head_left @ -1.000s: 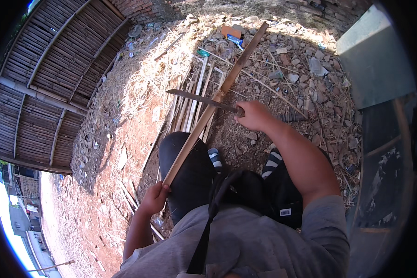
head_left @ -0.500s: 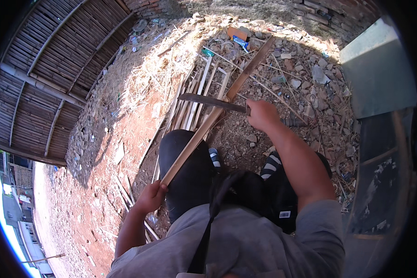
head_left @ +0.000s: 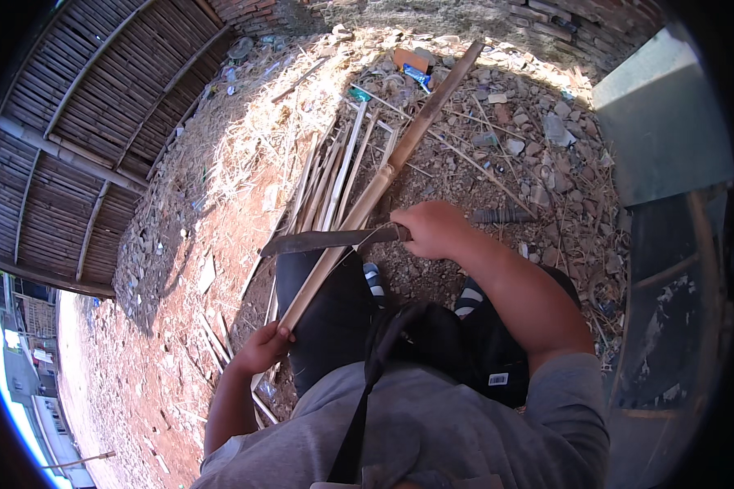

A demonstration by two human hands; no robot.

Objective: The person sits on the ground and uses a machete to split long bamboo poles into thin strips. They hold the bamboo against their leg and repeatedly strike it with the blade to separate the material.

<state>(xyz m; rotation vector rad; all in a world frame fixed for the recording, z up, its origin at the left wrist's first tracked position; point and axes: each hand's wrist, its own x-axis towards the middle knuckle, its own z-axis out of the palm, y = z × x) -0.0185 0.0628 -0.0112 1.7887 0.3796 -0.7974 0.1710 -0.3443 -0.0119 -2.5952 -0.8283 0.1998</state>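
My left hand [head_left: 263, 347] is closed round the near end of a long split bamboo strip [head_left: 367, 196], which slants across my thigh and away toward the far right. In my right hand [head_left: 429, 230] is the handle of a machete [head_left: 310, 242], its dark blade lying across the strip above my knee. A thin curled shaving [head_left: 359, 244] stands up where blade and bamboo meet. Beside the strip, on its left, several narrow bamboo slats [head_left: 328, 175] lie in a loose bundle on the ground.
Stones and rubble [head_left: 538, 163] cover the ground to the right, with dry straw [head_left: 245, 130] to the left. A blue wrapper [head_left: 417, 77] lies far off. A woven bamboo wall [head_left: 81, 106] stands left, a brick wall [head_left: 579, 33] behind, a pale panel [head_left: 661, 122] right.
The machete has come down the strip toward me, and a shaving now curls at its blade. The strip's far end has risen slightly; my left hand keeps its grip.
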